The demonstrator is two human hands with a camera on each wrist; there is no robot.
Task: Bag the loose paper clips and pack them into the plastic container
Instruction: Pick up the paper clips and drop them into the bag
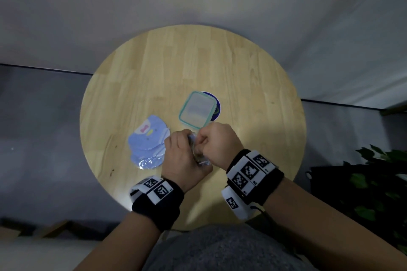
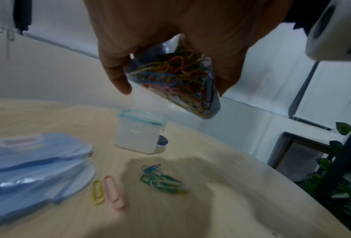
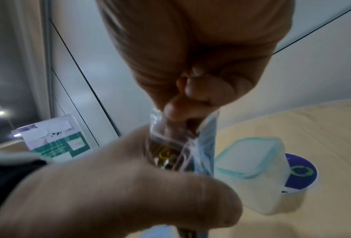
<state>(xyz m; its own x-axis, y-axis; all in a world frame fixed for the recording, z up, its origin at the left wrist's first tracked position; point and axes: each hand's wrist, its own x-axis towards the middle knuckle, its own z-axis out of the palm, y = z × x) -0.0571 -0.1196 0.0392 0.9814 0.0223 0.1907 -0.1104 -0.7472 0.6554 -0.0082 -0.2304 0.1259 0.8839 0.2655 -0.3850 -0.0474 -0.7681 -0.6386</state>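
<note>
Between both hands, above the tabletop (image 1: 220, 68): left hand (image 1: 182, 156) gripped the clip-filled bag (image 2: 176, 77); right hand (image 1: 217, 141) pinched its mouth. Loose paper clips (image 2: 162, 180) lay beneath. Likely risk: bag spills if unsealed. Closed plastic container (image 1: 197, 109) stood just beyond.

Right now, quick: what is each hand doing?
Left hand: curled round a clear bag of paper clips, holding it above the table.
Right hand: fingers pinch the top of that same bag.
</note>
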